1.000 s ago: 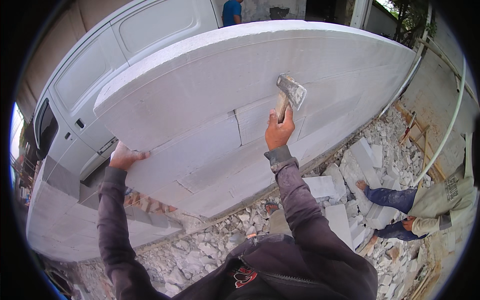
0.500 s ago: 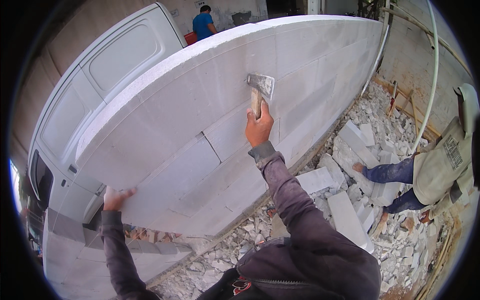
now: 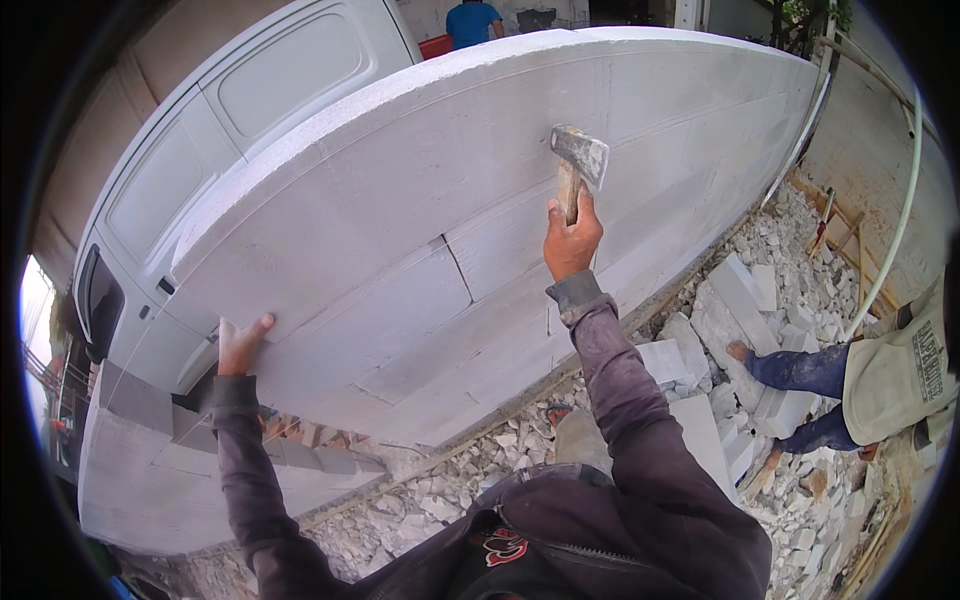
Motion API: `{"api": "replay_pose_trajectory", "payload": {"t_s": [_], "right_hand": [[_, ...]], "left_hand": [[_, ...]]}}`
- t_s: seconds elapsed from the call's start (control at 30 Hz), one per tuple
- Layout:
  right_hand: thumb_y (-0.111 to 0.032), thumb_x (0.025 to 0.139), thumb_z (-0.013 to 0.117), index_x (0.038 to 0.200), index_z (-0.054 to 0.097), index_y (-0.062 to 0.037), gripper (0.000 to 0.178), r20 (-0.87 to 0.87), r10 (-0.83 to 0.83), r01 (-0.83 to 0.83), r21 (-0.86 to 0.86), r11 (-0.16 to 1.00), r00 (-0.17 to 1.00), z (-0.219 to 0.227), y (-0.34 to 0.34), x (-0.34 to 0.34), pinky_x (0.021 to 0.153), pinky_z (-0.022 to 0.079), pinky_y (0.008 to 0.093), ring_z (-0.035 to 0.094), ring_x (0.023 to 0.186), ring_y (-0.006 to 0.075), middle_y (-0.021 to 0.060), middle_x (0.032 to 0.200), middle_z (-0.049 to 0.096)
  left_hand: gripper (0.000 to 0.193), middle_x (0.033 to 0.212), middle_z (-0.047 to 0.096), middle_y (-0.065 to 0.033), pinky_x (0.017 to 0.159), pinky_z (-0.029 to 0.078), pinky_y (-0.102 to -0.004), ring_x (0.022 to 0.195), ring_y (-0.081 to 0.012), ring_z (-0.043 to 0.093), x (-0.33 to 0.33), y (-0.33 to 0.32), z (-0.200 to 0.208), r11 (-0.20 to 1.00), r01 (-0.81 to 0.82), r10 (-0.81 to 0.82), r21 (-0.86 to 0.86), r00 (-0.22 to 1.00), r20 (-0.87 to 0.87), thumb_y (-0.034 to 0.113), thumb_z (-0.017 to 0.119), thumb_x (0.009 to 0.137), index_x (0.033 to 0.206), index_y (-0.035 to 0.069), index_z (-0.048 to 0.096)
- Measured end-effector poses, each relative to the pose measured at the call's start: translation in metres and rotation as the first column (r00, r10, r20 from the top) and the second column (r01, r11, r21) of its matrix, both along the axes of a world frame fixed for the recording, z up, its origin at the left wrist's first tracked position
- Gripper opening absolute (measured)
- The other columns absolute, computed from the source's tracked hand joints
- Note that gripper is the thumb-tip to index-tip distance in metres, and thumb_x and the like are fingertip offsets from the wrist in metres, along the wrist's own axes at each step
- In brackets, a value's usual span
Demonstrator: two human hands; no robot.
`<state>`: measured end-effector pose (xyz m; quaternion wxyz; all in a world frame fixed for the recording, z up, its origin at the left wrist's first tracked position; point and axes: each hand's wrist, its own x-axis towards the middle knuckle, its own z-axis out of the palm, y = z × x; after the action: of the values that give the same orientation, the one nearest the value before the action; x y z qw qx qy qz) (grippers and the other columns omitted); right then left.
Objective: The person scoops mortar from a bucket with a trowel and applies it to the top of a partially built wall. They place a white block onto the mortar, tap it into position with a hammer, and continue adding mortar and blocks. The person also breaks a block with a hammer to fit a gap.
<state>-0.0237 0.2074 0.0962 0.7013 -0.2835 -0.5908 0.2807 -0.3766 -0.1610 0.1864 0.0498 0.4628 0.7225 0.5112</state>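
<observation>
A tall wall of pale grey aerated concrete blocks stands in front of me, with thin joints and one dark vertical gap between blocks. My right hand is closed round the wooden handle of a hatchet. Its worn, dusty metal head is held up in front of the wall face; whether it touches the blocks I cannot tell. At the wall's left end, my left hand grips the block edge, thumb on the near face and the other fingers hidden behind.
A white van stands behind the wall. Broken block rubble covers the ground at its foot. At right, a person in a light shirt stands by loose blocks; another in blue is beyond the wall. A lower block wall runs at left.
The view has shifted, so the wall and both hands sit further right in the picture. My right hand keeps the hatchet raised, and my left stays on the wall's end.
</observation>
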Motion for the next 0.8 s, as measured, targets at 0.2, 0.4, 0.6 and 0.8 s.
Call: {"api": "replay_pose_trajectory", "payload": {"t_s": [0.2, 0.4, 0.6, 0.8], "right_hand": [[-0.002, 0.088, 0.066, 0.127, 0.055, 0.0108, 0.043, -0.010, 0.031, -0.031, 0.012, 0.999, 0.999, -0.007, -0.002, -0.021, 0.093, 0.051, 0.0436, 0.065, 0.111, 0.0435, 0.0308, 0.117, 0.064], [-0.009, 0.091, 0.068, 0.123, 0.056, 0.0116, 0.040, 0.016, -0.030, 0.030, 0.051, 0.998, 0.999, -0.013, -0.003, -0.021, 0.090, 0.052, 0.0435, 0.066, 0.106, 0.0426, 0.0300, 0.113, 0.065], [-0.010, 0.096, 0.063, 0.124, 0.053, 0.0074, 0.035, -0.012, 0.175, -0.171, 0.142, 0.975, 0.985, -0.038, -0.043, -0.030, 0.084, 0.052, 0.0406, 0.065, 0.096, 0.0322, 0.0217, 0.108, 0.065], [-0.014, 0.099, 0.056, 0.124, 0.050, 0.0089, 0.035, 0.355, 0.141, -0.163, 0.032, 0.986, 0.924, -0.058, -0.046, -0.048, 0.085, 0.050, 0.0505, 0.060, 0.098, 0.0510, 0.0286, 0.107, 0.062]], "left_hand": [[0.086, 0.113, 0.062, -0.0126, 0.093, 0.048, -0.0344, 0.105, -0.0232, 0.060, 0.015, 0.006, 0.005, 0.999, -0.011, 0.010, 0.032, 0.999, 0.032, 0.047, 0.089, 0.070, 0.125, -0.009, 0.054], [0.083, 0.114, 0.063, -0.0132, 0.094, 0.047, -0.0346, 0.106, -0.0233, 0.060, 0.018, 0.004, 0.006, 0.999, 0.019, -0.022, 0.039, 0.998, 0.066, 0.043, 0.090, 0.071, 0.125, -0.009, 0.054], [0.083, 0.114, 0.063, -0.0133, 0.094, 0.047, -0.0345, 0.106, -0.0230, 0.060, 0.018, 0.005, 0.008, 0.999, 0.018, -0.021, 0.043, 0.997, 0.068, 0.041, 0.091, 0.070, 0.126, -0.009, 0.054], [0.085, 0.112, 0.063, -0.0139, 0.093, 0.047, -0.0345, 0.104, -0.0235, 0.059, 0.022, 0.005, 0.011, 1.000, 0.008, -0.009, 0.017, 0.999, 0.049, 0.043, 0.090, 0.069, 0.125, -0.009, 0.053]]}}
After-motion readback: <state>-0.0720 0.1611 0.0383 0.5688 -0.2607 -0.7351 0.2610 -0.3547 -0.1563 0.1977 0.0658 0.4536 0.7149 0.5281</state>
